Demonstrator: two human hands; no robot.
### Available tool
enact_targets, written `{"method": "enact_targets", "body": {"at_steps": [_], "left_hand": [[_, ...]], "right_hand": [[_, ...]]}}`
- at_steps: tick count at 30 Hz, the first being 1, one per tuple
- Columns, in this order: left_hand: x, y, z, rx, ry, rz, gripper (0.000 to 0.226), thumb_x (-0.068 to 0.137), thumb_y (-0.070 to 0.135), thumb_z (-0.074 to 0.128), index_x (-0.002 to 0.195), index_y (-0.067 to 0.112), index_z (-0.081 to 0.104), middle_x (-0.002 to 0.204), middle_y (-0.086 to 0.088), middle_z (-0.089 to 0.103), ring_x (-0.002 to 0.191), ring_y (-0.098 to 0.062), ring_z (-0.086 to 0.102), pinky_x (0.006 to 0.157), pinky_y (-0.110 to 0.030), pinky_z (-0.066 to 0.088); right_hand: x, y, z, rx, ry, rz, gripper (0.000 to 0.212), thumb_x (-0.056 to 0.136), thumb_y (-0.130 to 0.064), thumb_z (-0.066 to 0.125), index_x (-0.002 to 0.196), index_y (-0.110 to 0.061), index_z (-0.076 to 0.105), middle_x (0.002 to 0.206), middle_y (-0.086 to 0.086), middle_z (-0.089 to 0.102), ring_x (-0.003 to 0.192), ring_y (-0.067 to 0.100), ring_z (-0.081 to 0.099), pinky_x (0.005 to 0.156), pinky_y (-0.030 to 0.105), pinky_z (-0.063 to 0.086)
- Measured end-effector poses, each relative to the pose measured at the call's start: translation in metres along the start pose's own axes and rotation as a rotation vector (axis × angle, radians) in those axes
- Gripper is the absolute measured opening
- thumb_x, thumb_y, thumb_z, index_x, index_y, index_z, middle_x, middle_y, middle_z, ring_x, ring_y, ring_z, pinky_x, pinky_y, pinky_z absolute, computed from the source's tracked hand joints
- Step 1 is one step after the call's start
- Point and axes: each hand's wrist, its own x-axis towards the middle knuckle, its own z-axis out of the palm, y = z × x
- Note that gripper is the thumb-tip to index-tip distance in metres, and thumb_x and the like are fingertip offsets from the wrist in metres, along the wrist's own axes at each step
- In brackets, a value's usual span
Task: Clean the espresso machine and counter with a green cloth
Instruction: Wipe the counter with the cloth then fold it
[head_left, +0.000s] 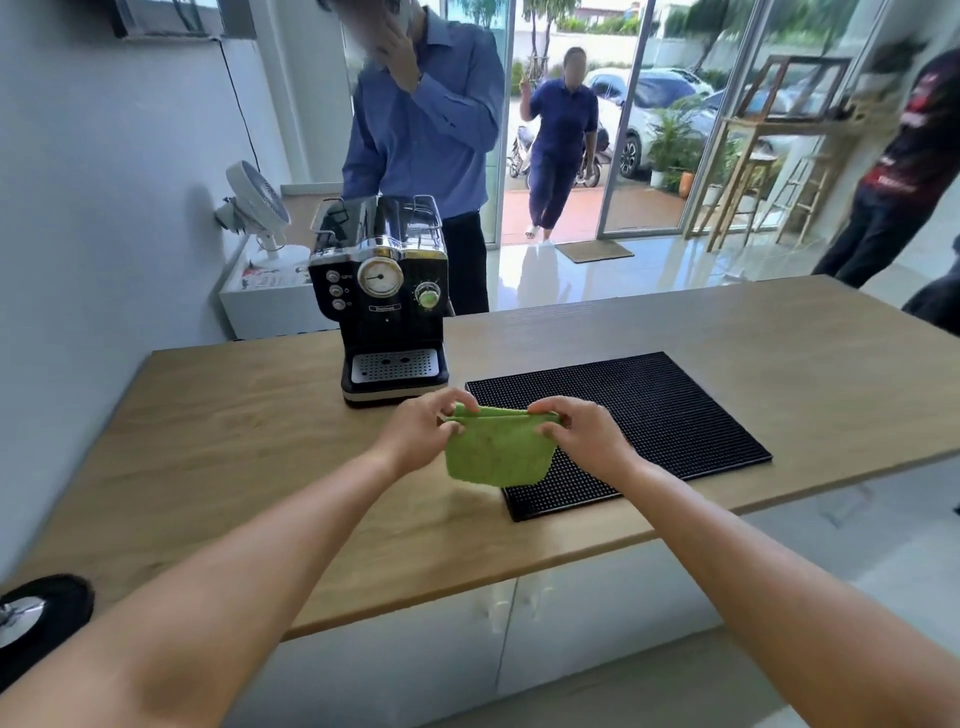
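Note:
A folded green cloth (494, 453) hangs in the air above the wooden counter (234, 457), held by its top edge. My left hand (423, 430) pinches the cloth's left corner and my right hand (579, 431) pinches its right corner. The black and chrome espresso machine (382, 296) stands on the counter just behind and left of my hands, its drip tray facing me. Nothing touches the machine.
A black rubber bar mat (649, 415) lies on the counter under and right of the cloth. A round black object (36, 613) sits at the counter's near left corner. A person in a blue shirt (426, 130) stands behind the machine; two more people are farther back.

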Motion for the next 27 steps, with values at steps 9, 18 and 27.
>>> {"method": "enact_targets", "body": {"at_steps": [9, 18, 27], "left_hand": [[0.044, 0.031, 0.039, 0.028, -0.054, 0.051, 0.018, 0.076, 0.013, 0.077, 0.09, 0.024, 0.076, 0.09, 0.009, 0.067, 0.069, -0.012, 0.065, 0.056, -0.031, 0.059], [0.064, 0.049, 0.052, 0.22, 0.07, 0.134, 0.012, 0.075, 0.041, 0.074, 0.077, 0.029, 0.072, 0.071, 0.018, 0.064, 0.066, 0.002, 0.057, 0.067, -0.023, 0.051], [0.072, 0.049, 0.045, 0.279, 0.159, 0.121, 0.033, 0.075, 0.06, 0.068, 0.072, 0.027, 0.068, 0.066, 0.014, 0.065, 0.062, 0.0, 0.06, 0.062, -0.02, 0.052]], "right_hand": [[0.008, 0.043, -0.051, -0.125, -0.016, 0.056, 0.019, 0.089, -0.021, 0.068, 0.102, -0.034, 0.071, 0.093, -0.01, 0.072, 0.084, 0.007, 0.065, 0.081, 0.025, 0.053], [0.018, 0.061, -0.076, -0.312, -0.055, 0.027, 0.01, 0.091, -0.025, 0.064, 0.1, -0.025, 0.066, 0.092, -0.005, 0.07, 0.084, 0.015, 0.065, 0.082, 0.036, 0.054], [0.042, 0.062, -0.088, -0.264, -0.08, -0.006, 0.008, 0.095, -0.018, 0.055, 0.102, -0.022, 0.057, 0.095, 0.004, 0.072, 0.076, 0.019, 0.066, 0.074, 0.039, 0.056]]}}
